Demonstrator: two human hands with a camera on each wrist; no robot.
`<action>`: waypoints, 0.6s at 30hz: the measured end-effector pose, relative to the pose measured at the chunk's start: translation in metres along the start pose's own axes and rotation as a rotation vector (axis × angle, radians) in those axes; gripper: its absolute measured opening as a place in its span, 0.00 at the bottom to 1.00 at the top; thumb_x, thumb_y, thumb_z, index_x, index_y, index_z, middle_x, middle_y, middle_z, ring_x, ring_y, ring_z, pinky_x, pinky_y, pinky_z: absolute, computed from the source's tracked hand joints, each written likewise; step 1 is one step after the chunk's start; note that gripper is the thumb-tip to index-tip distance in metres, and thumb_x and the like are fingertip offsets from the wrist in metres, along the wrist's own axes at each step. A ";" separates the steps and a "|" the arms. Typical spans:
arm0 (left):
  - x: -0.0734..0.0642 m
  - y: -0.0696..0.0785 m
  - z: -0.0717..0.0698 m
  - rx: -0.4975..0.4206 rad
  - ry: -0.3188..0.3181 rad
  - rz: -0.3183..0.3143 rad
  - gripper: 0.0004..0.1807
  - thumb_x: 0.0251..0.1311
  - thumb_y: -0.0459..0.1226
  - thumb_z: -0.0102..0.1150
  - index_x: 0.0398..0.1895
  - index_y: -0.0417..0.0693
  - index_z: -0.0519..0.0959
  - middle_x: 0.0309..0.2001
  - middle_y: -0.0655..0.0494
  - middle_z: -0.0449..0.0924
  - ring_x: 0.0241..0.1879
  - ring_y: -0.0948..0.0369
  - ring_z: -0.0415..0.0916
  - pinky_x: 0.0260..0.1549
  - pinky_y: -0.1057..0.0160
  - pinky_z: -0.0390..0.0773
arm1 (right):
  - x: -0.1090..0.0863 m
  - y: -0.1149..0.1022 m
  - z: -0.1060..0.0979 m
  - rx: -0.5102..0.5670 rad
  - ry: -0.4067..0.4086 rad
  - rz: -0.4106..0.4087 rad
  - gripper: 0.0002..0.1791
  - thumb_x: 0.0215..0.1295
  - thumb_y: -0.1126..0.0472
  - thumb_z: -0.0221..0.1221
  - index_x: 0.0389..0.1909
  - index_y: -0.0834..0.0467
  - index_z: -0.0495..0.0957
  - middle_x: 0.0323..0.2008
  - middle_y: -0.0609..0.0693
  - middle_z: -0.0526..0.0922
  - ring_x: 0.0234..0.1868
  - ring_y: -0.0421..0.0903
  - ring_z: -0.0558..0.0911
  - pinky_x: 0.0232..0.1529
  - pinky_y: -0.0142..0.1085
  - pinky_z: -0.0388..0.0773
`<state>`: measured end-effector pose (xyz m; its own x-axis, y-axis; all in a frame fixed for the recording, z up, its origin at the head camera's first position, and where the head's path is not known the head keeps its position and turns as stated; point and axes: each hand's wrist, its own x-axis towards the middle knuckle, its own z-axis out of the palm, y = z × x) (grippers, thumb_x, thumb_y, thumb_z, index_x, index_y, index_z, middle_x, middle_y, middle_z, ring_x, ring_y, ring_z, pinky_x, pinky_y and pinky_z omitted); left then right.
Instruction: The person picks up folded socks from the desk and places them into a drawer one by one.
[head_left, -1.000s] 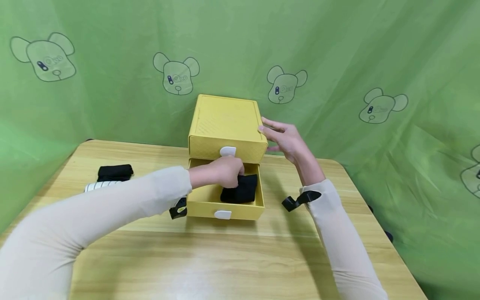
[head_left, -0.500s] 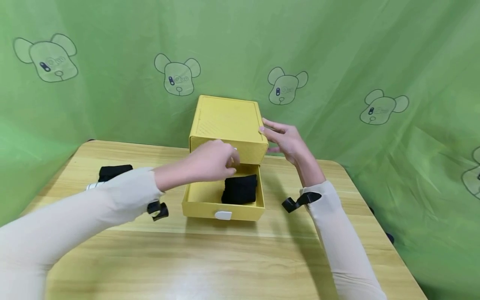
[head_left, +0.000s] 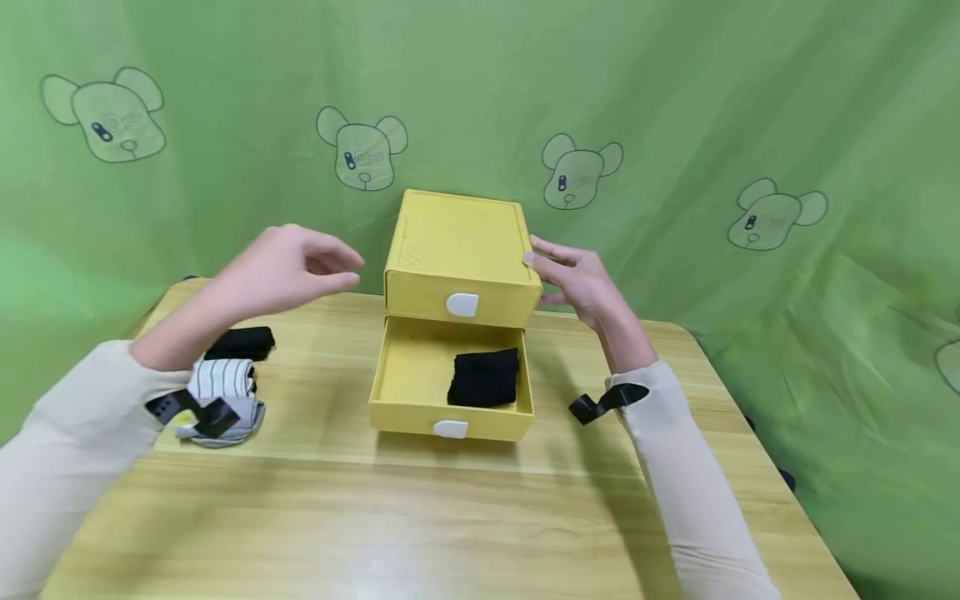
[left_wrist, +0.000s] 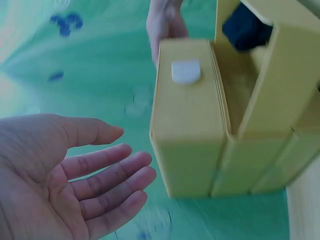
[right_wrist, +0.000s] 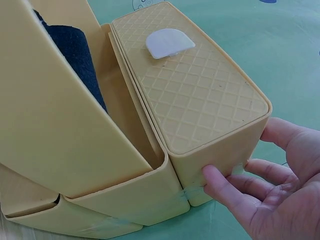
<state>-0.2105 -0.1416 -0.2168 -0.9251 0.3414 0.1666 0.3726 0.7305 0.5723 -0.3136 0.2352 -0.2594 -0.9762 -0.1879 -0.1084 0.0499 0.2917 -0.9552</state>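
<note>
Loosely uncurled, empty left hand [head_left: 281, 271] hung beside yellow cabinet [head_left: 461, 237]; right hand [head_left: 585, 286], fingers unclenched, touched its side; black cloth [head_left: 484, 380] lay in pulled-out drawer [head_left: 412, 417].

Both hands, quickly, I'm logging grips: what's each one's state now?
Left hand: open, holding nothing.
Right hand: open, touching the side of the yellow drawer unit.

Green curtain [head_left: 468, 92] (printed cartoon heads [head_left: 366, 158]) behind wood-grain table [head_left: 465, 512]; pale glare [head_left: 382, 562].

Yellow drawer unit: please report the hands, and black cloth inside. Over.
Left hand empty, apart from yellow drawer unit. Right hand touching unit's side. Black cloth in pulled-out drawer, nothing seen covering it.
</note>
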 end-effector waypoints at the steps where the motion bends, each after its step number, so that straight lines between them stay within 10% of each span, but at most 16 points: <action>1: -0.002 -0.010 -0.003 0.000 0.003 -0.019 0.16 0.68 0.42 0.63 0.55 0.45 0.84 0.51 0.47 0.88 0.51 0.48 0.85 0.54 0.45 0.82 | 0.000 0.000 -0.001 0.000 -0.001 0.000 0.35 0.70 0.48 0.64 0.75 0.44 0.65 0.79 0.50 0.60 0.72 0.54 0.73 0.54 0.46 0.85; 13: -0.013 -0.132 -0.016 -0.223 -0.076 -0.327 0.27 0.72 0.47 0.59 0.64 0.37 0.76 0.56 0.46 0.85 0.51 0.59 0.82 0.56 0.53 0.81 | -0.001 0.000 -0.006 -0.001 0.012 0.015 0.35 0.71 0.49 0.63 0.76 0.45 0.65 0.80 0.51 0.59 0.72 0.55 0.73 0.52 0.44 0.86; 18: -0.019 -0.162 -0.018 -0.257 -0.143 -0.415 0.32 0.76 0.47 0.52 0.71 0.31 0.67 0.68 0.32 0.72 0.62 0.39 0.74 0.65 0.40 0.73 | -0.002 -0.002 -0.006 0.003 0.011 0.019 0.35 0.70 0.49 0.64 0.76 0.45 0.65 0.80 0.51 0.59 0.72 0.55 0.73 0.51 0.44 0.86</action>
<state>-0.2550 -0.2771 -0.2983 -0.9653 0.1434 -0.2181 -0.0714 0.6585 0.7492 -0.3130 0.2408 -0.2560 -0.9773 -0.1720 -0.1235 0.0691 0.2921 -0.9539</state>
